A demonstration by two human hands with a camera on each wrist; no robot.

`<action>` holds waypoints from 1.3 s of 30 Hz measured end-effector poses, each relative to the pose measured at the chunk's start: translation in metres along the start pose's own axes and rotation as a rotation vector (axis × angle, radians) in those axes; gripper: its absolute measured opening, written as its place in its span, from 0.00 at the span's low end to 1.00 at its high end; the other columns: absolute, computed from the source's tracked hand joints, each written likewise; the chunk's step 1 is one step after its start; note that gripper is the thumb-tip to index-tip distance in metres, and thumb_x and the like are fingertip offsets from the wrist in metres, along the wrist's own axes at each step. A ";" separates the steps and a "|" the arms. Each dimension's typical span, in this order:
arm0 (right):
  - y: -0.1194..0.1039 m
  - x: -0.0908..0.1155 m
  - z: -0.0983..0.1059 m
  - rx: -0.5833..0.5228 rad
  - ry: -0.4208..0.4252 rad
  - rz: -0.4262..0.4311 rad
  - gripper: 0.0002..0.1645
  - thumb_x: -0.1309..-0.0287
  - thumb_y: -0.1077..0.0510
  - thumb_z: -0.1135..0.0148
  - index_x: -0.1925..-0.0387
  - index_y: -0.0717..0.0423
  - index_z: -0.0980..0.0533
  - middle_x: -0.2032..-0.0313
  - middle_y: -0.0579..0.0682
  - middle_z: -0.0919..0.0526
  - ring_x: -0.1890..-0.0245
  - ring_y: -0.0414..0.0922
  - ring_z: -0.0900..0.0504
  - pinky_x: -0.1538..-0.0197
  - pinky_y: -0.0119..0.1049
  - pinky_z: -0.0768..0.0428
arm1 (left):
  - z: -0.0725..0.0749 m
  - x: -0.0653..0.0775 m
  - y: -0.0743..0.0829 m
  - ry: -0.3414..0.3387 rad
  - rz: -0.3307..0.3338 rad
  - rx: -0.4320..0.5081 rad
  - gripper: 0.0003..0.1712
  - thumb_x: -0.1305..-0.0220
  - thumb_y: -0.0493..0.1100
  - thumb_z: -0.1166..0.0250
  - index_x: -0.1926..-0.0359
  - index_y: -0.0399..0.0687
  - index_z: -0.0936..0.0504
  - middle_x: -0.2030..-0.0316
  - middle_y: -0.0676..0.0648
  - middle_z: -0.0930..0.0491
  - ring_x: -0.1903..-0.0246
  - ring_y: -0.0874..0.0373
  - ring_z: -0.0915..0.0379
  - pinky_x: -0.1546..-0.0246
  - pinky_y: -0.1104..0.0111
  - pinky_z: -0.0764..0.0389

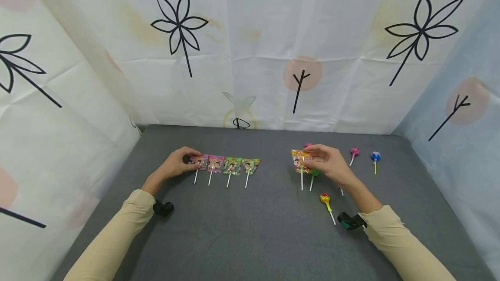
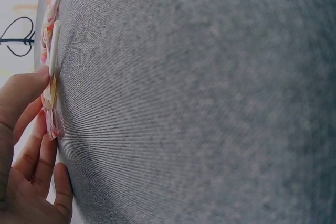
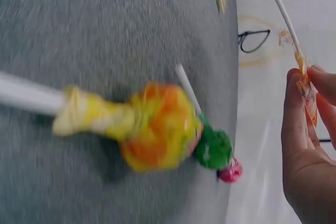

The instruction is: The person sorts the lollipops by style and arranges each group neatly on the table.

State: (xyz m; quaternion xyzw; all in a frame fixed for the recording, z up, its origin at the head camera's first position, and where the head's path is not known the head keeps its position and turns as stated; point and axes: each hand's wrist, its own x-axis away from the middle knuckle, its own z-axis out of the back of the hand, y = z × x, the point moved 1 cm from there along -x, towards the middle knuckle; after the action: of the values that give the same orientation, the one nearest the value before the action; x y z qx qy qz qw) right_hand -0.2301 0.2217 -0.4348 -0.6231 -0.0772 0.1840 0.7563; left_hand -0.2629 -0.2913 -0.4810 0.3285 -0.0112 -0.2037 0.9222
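My left hand (image 1: 177, 162) pinches the pink-wrapped flat lollipop (image 1: 202, 161) at the left end of a row, thumb near its stick in the left wrist view. Beside it lie another pink flat lollipop (image 1: 215, 164) and two green ones (image 1: 232, 165), sticks toward me. An orange-wrapped flat lollipop (image 1: 297, 159) is held between thumb and fingers of my right hand (image 1: 332, 166), raised off the table in the right wrist view. Close to that hand lies a green round lollipop (image 3: 214, 148), partly covered in the head view, with a pink round one (image 3: 231, 171) beyond.
A yellow round lollipop (image 1: 325, 198) lies nearer me, below the right hand. Farther right are a pink round lollipop (image 1: 354, 151) and a blue one (image 1: 375, 156). One white stick (image 1: 341, 191) shows under the right forearm. Patterned cloth (image 1: 258, 47) borders the grey table (image 1: 242, 237).
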 end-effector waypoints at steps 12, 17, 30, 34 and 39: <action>0.003 -0.013 -0.032 0.051 -0.017 -0.039 0.20 0.39 0.63 0.27 0.47 0.66 0.19 0.51 0.60 0.16 0.56 0.48 0.15 0.54 0.50 0.20 | 0.000 0.001 -0.001 0.004 -0.003 -0.004 0.22 0.37 0.44 0.25 0.44 0.40 0.16 0.46 0.37 0.22 0.45 0.39 0.29 0.43 0.42 0.33; 0.006 -0.020 -0.047 0.097 -0.011 -0.053 0.20 0.39 0.62 0.27 0.47 0.66 0.19 0.53 0.60 0.15 0.58 0.50 0.17 0.56 0.52 0.21 | 0.000 0.001 -0.003 0.001 0.001 0.002 0.22 0.36 0.44 0.25 0.44 0.40 0.16 0.46 0.37 0.22 0.45 0.40 0.29 0.44 0.42 0.33; 0.020 -0.038 -0.080 0.083 0.001 -0.070 0.21 0.41 0.66 0.27 0.49 0.73 0.21 0.60 0.64 0.15 0.67 0.48 0.17 0.64 0.42 0.21 | -0.001 0.001 -0.001 0.003 -0.009 -0.006 0.22 0.37 0.43 0.25 0.45 0.39 0.16 0.47 0.38 0.22 0.47 0.41 0.28 0.45 0.42 0.32; 0.024 -0.039 -0.085 0.081 0.002 -0.051 0.20 0.42 0.67 0.26 0.50 0.73 0.21 0.63 0.60 0.14 0.69 0.47 0.17 0.66 0.38 0.22 | -0.001 0.000 -0.001 0.000 -0.006 -0.007 0.22 0.37 0.44 0.25 0.45 0.39 0.16 0.47 0.37 0.22 0.47 0.40 0.28 0.45 0.42 0.32; 0.029 -0.041 -0.088 0.121 0.012 0.003 0.20 0.43 0.66 0.26 0.51 0.72 0.20 0.64 0.56 0.15 0.69 0.45 0.18 0.68 0.37 0.22 | -0.001 0.000 -0.001 0.001 -0.001 -0.010 0.22 0.37 0.45 0.25 0.45 0.40 0.16 0.47 0.38 0.22 0.47 0.40 0.28 0.45 0.42 0.32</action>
State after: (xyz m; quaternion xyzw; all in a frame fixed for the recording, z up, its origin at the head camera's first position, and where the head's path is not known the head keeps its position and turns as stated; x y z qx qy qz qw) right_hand -0.2424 0.1304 -0.4768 -0.5775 -0.0605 0.1859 0.7927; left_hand -0.2635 -0.2916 -0.4822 0.3241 -0.0096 -0.2041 0.9237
